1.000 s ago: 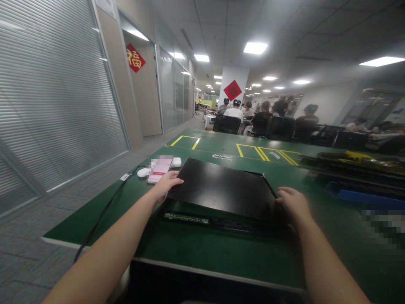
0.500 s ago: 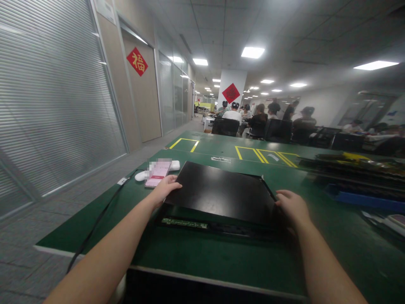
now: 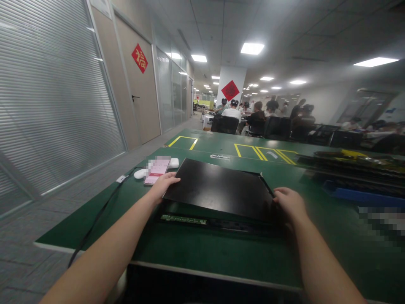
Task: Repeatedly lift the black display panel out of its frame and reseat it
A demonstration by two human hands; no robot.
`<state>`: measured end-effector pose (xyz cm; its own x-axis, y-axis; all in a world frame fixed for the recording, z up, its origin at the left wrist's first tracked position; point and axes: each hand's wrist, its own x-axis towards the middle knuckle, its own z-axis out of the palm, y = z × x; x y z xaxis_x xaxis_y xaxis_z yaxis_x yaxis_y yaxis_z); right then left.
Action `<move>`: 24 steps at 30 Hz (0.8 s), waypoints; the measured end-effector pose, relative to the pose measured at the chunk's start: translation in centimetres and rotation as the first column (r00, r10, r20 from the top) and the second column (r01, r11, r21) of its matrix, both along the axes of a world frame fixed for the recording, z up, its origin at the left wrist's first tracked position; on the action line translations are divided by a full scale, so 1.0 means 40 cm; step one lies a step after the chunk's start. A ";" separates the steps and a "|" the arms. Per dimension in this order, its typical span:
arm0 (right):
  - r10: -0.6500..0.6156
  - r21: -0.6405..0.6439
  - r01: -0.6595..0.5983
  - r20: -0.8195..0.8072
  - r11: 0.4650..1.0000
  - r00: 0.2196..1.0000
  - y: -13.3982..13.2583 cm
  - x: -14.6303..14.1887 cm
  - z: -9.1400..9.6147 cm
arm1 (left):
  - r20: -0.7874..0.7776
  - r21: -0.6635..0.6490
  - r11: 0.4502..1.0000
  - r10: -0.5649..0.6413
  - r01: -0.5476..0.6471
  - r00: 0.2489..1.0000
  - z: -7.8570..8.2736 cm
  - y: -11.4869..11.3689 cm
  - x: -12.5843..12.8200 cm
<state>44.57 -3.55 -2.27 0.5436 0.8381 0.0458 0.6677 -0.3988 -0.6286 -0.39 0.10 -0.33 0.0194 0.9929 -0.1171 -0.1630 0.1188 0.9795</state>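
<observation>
A thin black display panel lies between my hands, a little askew over the green table. My left hand is closed on its left edge, thumb on top and fingers underneath out of sight. On the right edge, my right hand pinches the panel between thumb and fingers. Along the near side, below the panel, runs a dark strip with a green circuit board. Whether the strip is joined to the panel, I cannot tell.
A phone rests on a white object left of the panel, near a black cable. Stacked dark panels and a blue tray edge are at the right. Yellow tape marks the green table. People sit beyond.
The view has shifted slightly. Both hands keep their hold on the panel's edges, and the panel stays in nearly the same place.
</observation>
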 end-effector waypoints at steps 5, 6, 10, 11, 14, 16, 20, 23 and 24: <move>0.006 0.000 -0.006 0.038 1.000 0.999 -0.002 -0.003 0.003 | 0.014 0.006 1.000 0.002 -0.002 1.000 0.005 -0.004 0.006; 0.010 -0.003 -0.009 0.046 1.000 0.999 -0.002 -0.003 0.004 | 0.008 0.010 1.000 -0.002 0.002 1.000 0.004 -0.003 0.005; 0.016 -0.010 -0.016 0.062 1.000 0.998 -0.003 -0.002 0.004 | -0.010 0.031 0.999 -0.021 0.021 1.000 -0.003 0.001 -0.001; 0.016 -0.010 -0.015 0.063 1.000 0.998 -0.003 -0.003 0.005 | -0.014 0.031 0.999 -0.025 0.025 1.000 -0.004 0.002 -0.003; 0.013 -0.007 -0.013 0.073 1.000 0.997 -0.005 -0.005 0.008 | -0.020 0.021 0.999 -0.039 0.040 0.999 -0.006 0.003 -0.005; 0.008 -0.007 -0.008 0.085 1.000 0.996 -0.006 -0.006 0.010 | -0.014 0.015 0.999 -0.047 0.048 0.999 -0.006 0.002 -0.005; 0.006 -0.004 -0.006 0.098 1.000 0.995 -0.008 -0.005 0.011 | -0.010 0.009 0.999 -0.052 0.052 0.999 -0.007 0.002 -0.004; 0.005 0.000 -0.005 0.094 1.000 0.996 -0.008 -0.005 0.012 | -0.022 0.011 0.999 -0.052 0.052 0.998 -0.010 0.004 -0.004; 0.002 -0.001 -0.002 0.093 1.000 0.996 -0.008 -0.006 0.012 | -0.024 0.013 0.999 -0.051 0.051 0.998 -0.011 0.004 -0.005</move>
